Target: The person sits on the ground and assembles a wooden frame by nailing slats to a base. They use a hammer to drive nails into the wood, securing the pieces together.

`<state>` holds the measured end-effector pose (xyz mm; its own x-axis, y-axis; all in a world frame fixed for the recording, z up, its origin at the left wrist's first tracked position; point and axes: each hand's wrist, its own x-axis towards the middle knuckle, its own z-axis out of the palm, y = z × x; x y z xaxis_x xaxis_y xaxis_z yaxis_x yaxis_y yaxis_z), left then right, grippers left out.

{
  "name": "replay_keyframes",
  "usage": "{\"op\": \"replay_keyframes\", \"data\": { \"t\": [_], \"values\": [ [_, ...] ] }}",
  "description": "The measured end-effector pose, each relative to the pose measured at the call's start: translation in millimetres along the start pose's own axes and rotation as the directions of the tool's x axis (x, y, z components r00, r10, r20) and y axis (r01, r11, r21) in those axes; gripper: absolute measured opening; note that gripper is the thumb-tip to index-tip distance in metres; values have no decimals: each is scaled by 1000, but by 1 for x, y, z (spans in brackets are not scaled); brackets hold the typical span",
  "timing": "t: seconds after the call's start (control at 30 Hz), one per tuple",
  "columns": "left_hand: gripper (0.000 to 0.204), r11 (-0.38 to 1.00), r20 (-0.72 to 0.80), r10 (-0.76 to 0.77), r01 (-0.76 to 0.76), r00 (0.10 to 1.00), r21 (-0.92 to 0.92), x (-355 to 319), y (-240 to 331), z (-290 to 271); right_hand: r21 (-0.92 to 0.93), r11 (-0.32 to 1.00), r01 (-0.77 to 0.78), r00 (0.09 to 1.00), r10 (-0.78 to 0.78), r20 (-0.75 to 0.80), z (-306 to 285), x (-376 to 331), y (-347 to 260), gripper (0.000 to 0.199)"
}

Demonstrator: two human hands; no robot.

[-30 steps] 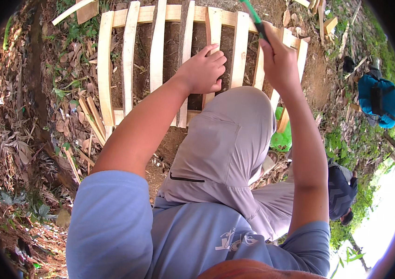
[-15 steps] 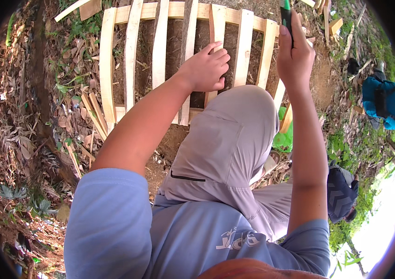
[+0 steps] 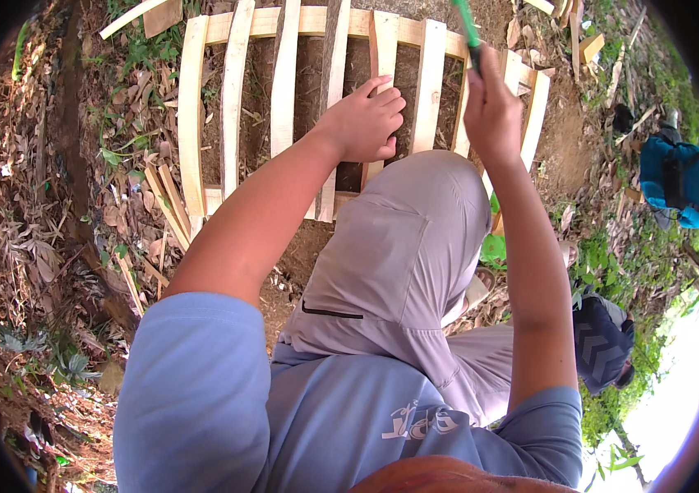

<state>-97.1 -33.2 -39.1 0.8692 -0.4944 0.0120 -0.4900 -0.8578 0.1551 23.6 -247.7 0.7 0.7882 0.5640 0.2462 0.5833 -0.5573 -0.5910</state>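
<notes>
Pale wooden slats lie side by side across two rails, forming a slatted wooden frame (image 3: 282, 90) on the ground before me. My left hand (image 3: 363, 123) is closed around one wooden slat (image 3: 383, 49) near the middle of the frame, its thumb side and fingers curled over the edges. Raised over the right part of the frame, my right hand (image 3: 495, 119) grips a green tool with a black handle (image 3: 466, 26). The tool's far end is cut off by the top of the view, so its head is hidden. My bent knee (image 3: 431, 193) covers the near rail's middle.
Loose wood strips (image 3: 170, 204) lie left of the frame among dry leaves. More wood offcuts (image 3: 589, 48) are at the upper right. A green plastic bag (image 3: 493, 251) sits beside my knee. Farther right are a blue bag (image 3: 675, 177) and a dark bag (image 3: 602, 343).
My right hand has swung left with the green tool, now tilted over the slats, uncovering slats on the right. My left hand stays on the same slat.
</notes>
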Motion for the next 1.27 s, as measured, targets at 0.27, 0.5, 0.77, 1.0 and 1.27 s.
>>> {"op": "replay_keyframes", "data": {
  "t": [0.27, 0.5, 0.77, 1.0, 1.27],
  "values": [
    [29, 1000, -30, 12, -13, 999, -10, -3, 1, 2, -33, 971, -235, 972, 235, -5, -67, -31, -33, 42],
    [29, 1000, 57, -8, 7, 998, 12, -4, 9, -5, 191, 752, -631, 729, 659, -184, -240, -196, -30, 44],
    [41, 995, -84, 46, -38, 995, 95, -5, 11, 6, 590, 266, -762, 196, 964, -182, -263, -407, 49, 33],
    [24, 893, -452, -387, 205, 804, -400, -42, 31, -36, 824, 161, -544, 195, 979, -64, -278, -427, 69, 21],
    [65, 940, -124, -144, 96, 982, -328, -124, 115, -46, 918, 87, -387, 154, 988, -29, -287, -452, 103, 25]
  ]
}}
